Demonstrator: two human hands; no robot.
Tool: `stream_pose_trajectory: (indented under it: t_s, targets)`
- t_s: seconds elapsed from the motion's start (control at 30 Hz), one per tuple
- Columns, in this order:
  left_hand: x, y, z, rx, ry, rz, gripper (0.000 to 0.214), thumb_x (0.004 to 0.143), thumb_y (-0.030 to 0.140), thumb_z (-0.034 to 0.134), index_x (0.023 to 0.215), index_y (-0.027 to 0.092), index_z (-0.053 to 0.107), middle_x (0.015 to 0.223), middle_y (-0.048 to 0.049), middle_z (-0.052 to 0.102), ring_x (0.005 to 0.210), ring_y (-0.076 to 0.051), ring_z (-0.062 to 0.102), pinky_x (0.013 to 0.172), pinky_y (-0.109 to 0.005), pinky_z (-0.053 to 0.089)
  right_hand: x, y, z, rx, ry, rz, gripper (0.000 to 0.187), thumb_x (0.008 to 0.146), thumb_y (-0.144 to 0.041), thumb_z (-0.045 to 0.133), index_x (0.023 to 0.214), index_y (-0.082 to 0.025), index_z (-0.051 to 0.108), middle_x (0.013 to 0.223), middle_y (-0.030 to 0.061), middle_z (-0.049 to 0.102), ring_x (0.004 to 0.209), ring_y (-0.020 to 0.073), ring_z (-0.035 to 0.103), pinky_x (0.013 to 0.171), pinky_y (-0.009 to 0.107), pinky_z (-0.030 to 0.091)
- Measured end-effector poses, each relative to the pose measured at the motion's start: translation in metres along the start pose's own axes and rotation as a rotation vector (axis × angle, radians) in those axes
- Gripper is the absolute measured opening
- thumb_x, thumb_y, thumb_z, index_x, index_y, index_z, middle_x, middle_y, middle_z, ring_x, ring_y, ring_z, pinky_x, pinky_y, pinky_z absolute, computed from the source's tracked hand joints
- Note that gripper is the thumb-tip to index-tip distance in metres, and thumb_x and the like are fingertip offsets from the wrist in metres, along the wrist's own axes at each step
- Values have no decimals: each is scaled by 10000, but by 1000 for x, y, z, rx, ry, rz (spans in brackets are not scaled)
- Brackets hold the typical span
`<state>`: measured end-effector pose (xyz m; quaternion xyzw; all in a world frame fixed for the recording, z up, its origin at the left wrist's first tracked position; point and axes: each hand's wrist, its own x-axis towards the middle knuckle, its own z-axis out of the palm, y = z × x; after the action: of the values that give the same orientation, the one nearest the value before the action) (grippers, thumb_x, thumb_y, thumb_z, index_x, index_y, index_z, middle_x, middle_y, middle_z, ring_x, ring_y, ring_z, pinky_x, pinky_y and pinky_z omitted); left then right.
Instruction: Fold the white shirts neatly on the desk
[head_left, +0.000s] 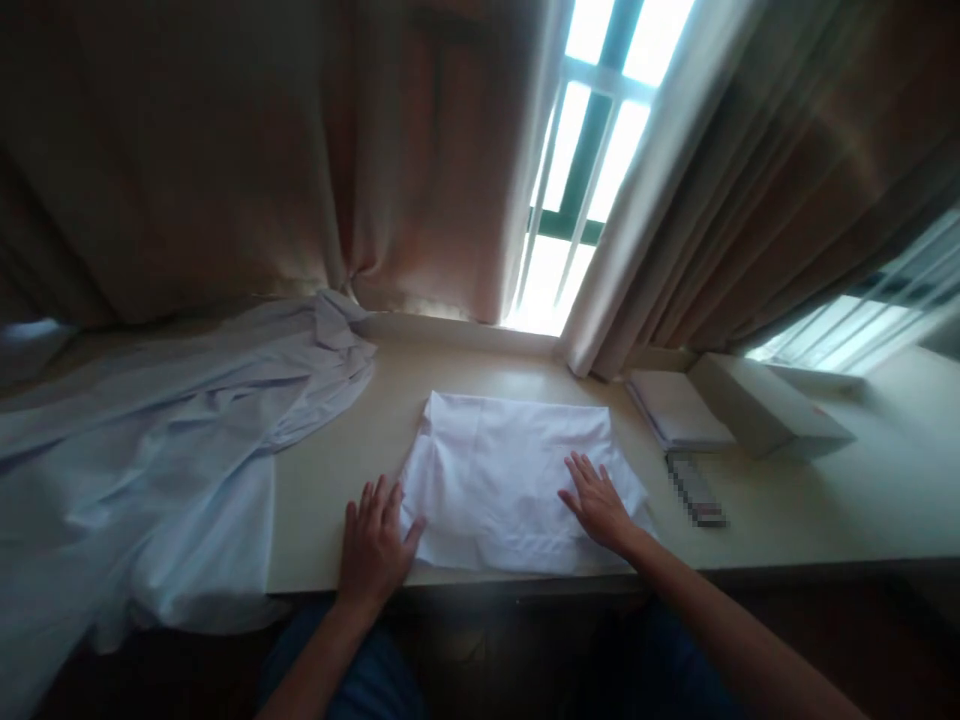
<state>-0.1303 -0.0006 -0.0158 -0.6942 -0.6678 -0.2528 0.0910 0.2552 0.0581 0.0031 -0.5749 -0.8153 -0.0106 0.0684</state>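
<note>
While the cloth [517, 480] is seen in the head view laid folded near the front edge of the table [322, 520], its left border is touched by the left hand [376, 545], whose fingers are slightly parted, thumb held out. Its right part is covered by the right hand [598, 505], laid flat with fingers spread. At left, a loose sheet [195, 430] is heaped and draped over the edge. At right, a white bundle [681, 408] is set beside a box [772, 400]; just before it, an object [697, 490] is too blurred to be named.
</note>
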Motion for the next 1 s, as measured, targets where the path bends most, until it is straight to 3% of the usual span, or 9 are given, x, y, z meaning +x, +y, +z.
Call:
stream_pose_trajectory:
  t_s: [0.07, 0.17, 0.27, 0.4, 0.5, 0.63, 0.77, 0.9, 1.0]
  targets:
    - [4, 27, -5, -33, 19, 67, 592, 883, 423, 464, 1383, 110, 404, 1500, -181, 317, 1418, -335, 195, 1118, -585, 213, -15, 33, 2, 9, -1, 128, 659, 960, -529, 296, 1475, -118, 283, 1532, 134, 239, 1423, 260, 178, 1132, 482, 154]
    - [3, 89, -10, -119, -48, 256, 544, 877, 381, 491, 1372, 161, 437, 1501, -137, 335, 1419, -301, 211, 1137, -536, 229, -16, 66, -4, 71, 78, 307, 542, 955, -403, 361, 1393, -91, 423, 1437, 157, 420, 1345, 233, 353, 1099, 382, 251]
    - [-5, 157, -4, -180, -170, 445, 508, 875, 348, 498, 1365, 224, 453, 1491, -93, 368, 1408, -282, 251, 1138, -519, 242, -13, 88, -16, 127, 204, 548, 407, 918, -278, 407, 1241, -87, 567, 1229, 153, 603, 1156, 210, 530, 1005, 297, 345]
    - [6, 218, 14, -199, -252, 522, 479, 889, 349, 477, 1353, 231, 458, 1478, -92, 390, 1386, -275, 303, 1124, -512, 260, -29, 105, -22, 143, 279, 759, 386, 876, -278, 468, 1175, -73, 601, 1123, 182, 635, 1040, 248, 575, 917, 330, 389]
    - [49, 249, 34, -187, -289, 548, 425, 896, 309, 462, 1314, 237, 495, 1412, -94, 471, 1315, -254, 406, 1086, -470, 320, -47, 105, -12, 191, 299, 844, 367, 850, -347, 532, 1120, -121, 633, 1076, 156, 651, 1004, 253, 583, 868, 324, 398]
    - [135, 294, 64, -101, -381, 583, 382, 906, 229, 409, 1262, 227, 549, 1176, -94, 620, 1070, -197, 571, 932, -335, 442, -61, 99, 5, 318, 334, 909, 330, 860, -389, 517, 1044, -150, 653, 984, 125, 674, 926, 243, 602, 794, 308, 409]
    - [208, 348, 99, 31, -476, 634, 456, 910, 169, 335, 1306, 297, 521, 1059, -80, 629, 1008, -192, 579, 844, -304, 457, -66, 105, 13, 460, 396, 885, 286, 894, -299, 438, 1001, -153, 659, 966, 111, 678, 921, 221, 607, 827, 292, 404]
    - [249, 393, 137, 99, -560, 704, 546, 891, 137, 326, 1365, 380, 444, 1124, -68, 584, 1028, -193, 559, 830, -303, 451, -69, 117, 9, 510, 400, 858, 401, 876, -174, 414, 1248, -135, 561, 1028, 108, 661, 960, 206, 603, 834, 275, 404]
    - [265, 412, 162, 124, -618, 734, 464, 883, 185, 381, 1269, 375, 554, 1142, -71, 563, 1070, -212, 529, 851, -318, 444, -69, 122, 4, 480, 359, 808, 372, 877, -153, 434, 1206, -198, 602, 990, 80, 650, 935, 190, 601, 833, 264, 394]
